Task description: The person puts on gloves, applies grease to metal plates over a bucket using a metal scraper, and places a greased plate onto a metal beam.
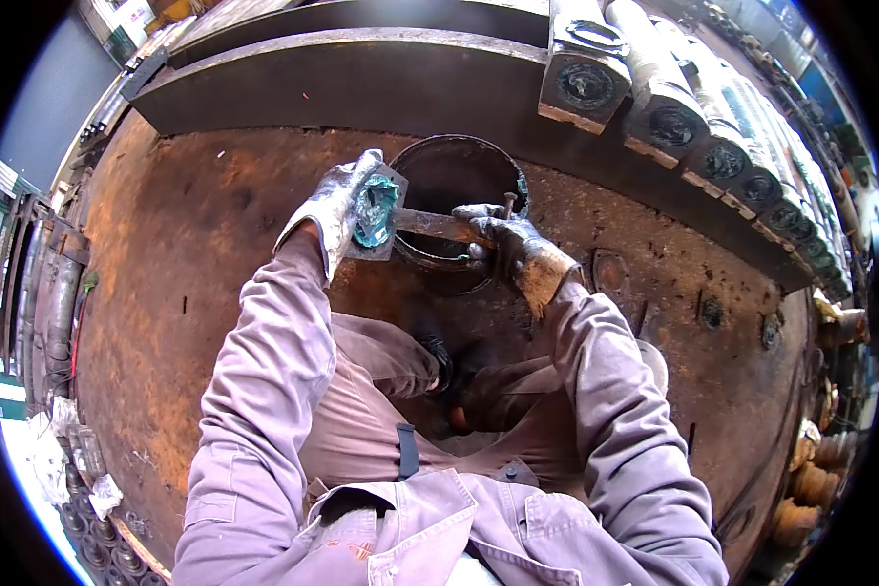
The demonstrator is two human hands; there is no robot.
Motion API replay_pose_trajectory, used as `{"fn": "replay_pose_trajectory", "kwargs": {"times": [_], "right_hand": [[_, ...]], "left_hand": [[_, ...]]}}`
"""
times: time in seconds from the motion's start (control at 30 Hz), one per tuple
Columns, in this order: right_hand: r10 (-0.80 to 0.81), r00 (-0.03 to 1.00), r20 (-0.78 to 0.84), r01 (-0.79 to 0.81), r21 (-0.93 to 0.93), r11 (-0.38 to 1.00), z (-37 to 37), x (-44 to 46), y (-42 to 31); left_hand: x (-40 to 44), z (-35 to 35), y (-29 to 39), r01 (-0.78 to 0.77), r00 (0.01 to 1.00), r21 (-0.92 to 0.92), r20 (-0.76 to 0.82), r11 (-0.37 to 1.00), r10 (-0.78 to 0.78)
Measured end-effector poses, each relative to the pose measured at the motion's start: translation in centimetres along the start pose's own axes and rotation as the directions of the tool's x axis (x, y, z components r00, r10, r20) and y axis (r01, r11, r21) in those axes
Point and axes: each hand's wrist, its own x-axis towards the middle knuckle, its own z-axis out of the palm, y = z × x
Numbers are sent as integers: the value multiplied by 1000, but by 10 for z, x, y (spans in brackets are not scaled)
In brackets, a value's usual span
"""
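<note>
My left hand (334,207), in a smeared silvery-white work glove, is closed on the edge of a square metal plate (395,188). A thick mass of blue-green grease (374,210) covers the plate's middle. My right hand (523,250), in a dark-stained glove, is wrapped round a flat brown metal bar (438,226). The bar's far end meets the plate's right side. A bolt-like pin (509,203) stands up beside my right fingers. Under the bar and both hands is a round black bucket (459,143), with blue-green smears on its rim.
A long dark steel beam (361,83) crosses beyond the bucket. Several square-ended rollers (586,83) with greasy round centres line up along it to the right. Rusty steel floor (176,254) surrounds my legs. Pipes (61,293) lie at the left edge.
</note>
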Motion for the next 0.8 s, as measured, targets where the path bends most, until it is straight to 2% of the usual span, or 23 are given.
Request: {"fn": "replay_pose_trajectory", "kwargs": {"times": [0.1,0.17,0.2,0.27,0.33,0.37,0.43,0.53,0.63,0.67,0.73,0.8], "right_hand": [[84,996,8,-84,27,996,-5,11,0],[60,992,-112,-55,47,997,-10,23,10],[-36,999,-39,39,71,997,-14,27,17],[-42,994,-103,51,91,994,-23,41,22],[-91,992,-92,100,97,990,-26,49,20],[-116,989,-87,125,100,987,-27,53,18],[-64,988,-138,80,114,990,-3,30,-1],[-119,986,-114,133,119,984,5,23,-8],[-121,989,-84,126,54,991,19,2,-21],[-168,983,-74,172,58,983,21,4,-21],[-218,975,-40,219,38,975,23,6,-25],[-271,963,0,271,8,963,28,4,-32]], "left_hand": [[-7,1,9,97,995,7,1,995,-97],[-28,9,23,132,991,-32,4,991,-132],[-32,12,28,163,987,-74,11,984,-163],[-28,13,27,153,988,-71,16,986,-152],[-20,11,20,103,995,-67,24,992,-102],[-18,9,19,104,994,-66,24,992,-103],[-20,9,22,169,985,-65,25,983,-168],[-16,11,18,106,994,-71,-5,992,-107],[-14,7,16,167,986,-112,20,980,-166],[-14,7,15,168,986,-111,21,980,-166],[-13,6,10,37,999,-19,25,999,-37],[-8,6,5,30,999,-55,19,998,-29]]}}
